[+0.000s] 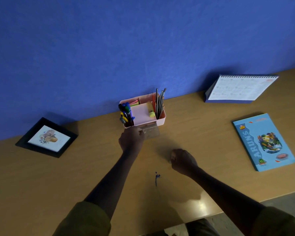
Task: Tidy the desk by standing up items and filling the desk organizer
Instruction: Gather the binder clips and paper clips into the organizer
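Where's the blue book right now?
In the head view, the blue book lies flat on the desk's right side, in front of the standing calendar.

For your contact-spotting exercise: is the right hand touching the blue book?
Apart. The head view shows bare desk between the right hand and the blue book.

There is one view only, taken from the person's head with a wide-angle lens. It looks forward and steeply down over both forearms onto the wooden surface [203, 126], and faces the blue wall [143, 40] that fills the upper half. The pink organizer [144, 114] sits near centre against the wall, at arm's reach. Straight edges bow near the borders.
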Demonstrator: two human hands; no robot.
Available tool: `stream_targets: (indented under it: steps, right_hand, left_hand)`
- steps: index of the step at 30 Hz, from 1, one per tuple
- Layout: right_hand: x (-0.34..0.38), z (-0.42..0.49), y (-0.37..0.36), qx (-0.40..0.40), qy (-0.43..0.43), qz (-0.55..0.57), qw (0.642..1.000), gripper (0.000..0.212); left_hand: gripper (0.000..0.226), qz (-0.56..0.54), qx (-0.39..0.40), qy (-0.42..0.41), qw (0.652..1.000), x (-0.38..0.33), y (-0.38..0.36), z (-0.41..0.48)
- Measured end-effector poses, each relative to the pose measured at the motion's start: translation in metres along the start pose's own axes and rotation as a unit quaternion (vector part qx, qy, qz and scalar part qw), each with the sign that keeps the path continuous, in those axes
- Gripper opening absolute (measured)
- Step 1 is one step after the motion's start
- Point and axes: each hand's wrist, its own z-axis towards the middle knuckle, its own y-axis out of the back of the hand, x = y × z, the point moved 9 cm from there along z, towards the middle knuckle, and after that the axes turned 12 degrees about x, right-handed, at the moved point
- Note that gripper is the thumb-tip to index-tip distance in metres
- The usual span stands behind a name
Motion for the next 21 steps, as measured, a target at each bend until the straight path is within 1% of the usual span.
stream_targets:
  steps: [2,3,4,5,6,7,8,9,10,11,12,13,14,15,18,21]
  right_hand:
    - [-0.001,-0.001,0.001,-0.003,-0.007,0.013,1.000,0.008]
    - [-0.002,-0.001,0.002,-0.004,-0.010,0.030,0.999,0.008]
    - [-0.003,-0.002,0.002,-0.002,-0.014,0.055,0.998,0.009]
    - [-0.004,-0.002,0.002,0.002,-0.020,0.091,0.996,0.010]
    - [-0.006,-0.002,0.002,0.007,-0.030,0.146,0.989,0.008]
    - [-0.009,-0.001,0.002,0.014,-0.043,0.225,0.973,0.007]
    - [-0.009,-0.001,0.001,0.022,-0.051,0.328,0.943,0.007]
    - [-0.006,-0.001,-0.001,0.033,-0.053,0.440,0.896,0.011]
    - [0.002,-0.001,-0.002,0.046,-0.050,0.551,0.832,0.018]
    - [0.012,-0.002,-0.003,0.055,-0.044,0.648,0.759,0.026]
    - [0.024,-0.003,-0.002,0.061,-0.036,0.723,0.687,0.031]
    - [0.034,-0.003,-0.001,0.066,-0.028,0.772,0.632,0.032]
    - [0.043,-0.001,0.000,0.070,-0.021,0.801,0.594,0.033]
    - [0.051,0.001,0.002,0.076,-0.014,0.816,0.573,0.033]
    - [0.067,0.006,0.008,0.084,-0.009,0.836,0.543,0.037]
    - [0.077,0.008,0.015,0.078,-0.012,0.845,0.530,0.035]
  left_hand:
    - [0.025,-0.128,-0.026,0.025,0.991,0.011,0.005,-0.011]
    - [0.028,-0.211,-0.031,0.054,0.975,0.021,0.003,-0.016]
    - [0.031,-0.309,-0.034,0.101,0.945,0.034,-0.002,-0.023]
    - [0.034,-0.416,-0.026,0.164,0.894,0.049,-0.014,-0.030]
    - [0.037,-0.521,-0.003,0.228,0.822,0.058,-0.030,-0.041]
    - [0.041,-0.610,0.035,0.273,0.743,0.059,-0.045,-0.052]
    - [0.048,-0.674,0.073,0.296,0.673,0.056,-0.058,-0.061]
    - [0.056,-0.719,0.107,0.304,0.616,0.050,-0.067,-0.068]
    - [0.063,-0.753,0.129,0.306,0.568,0.045,-0.073,-0.073]
    - [0.068,-0.778,0.143,0.305,0.531,0.040,-0.077,-0.076]
    - [0.073,-0.795,0.148,0.304,0.504,0.035,-0.079,-0.079]
    - [0.077,-0.806,0.151,0.302,0.486,0.029,-0.079,-0.080]
    - [0.080,-0.813,0.151,0.300,0.475,0.026,-0.078,-0.080]
    - [0.082,-0.818,0.153,0.297,0.468,0.022,-0.077,-0.081]
    - [0.083,-0.825,0.154,0.289,0.461,0.017,-0.073,-0.078]
    - [0.082,-0.821,0.165,0.278,0.470,0.015,-0.069,-0.072]
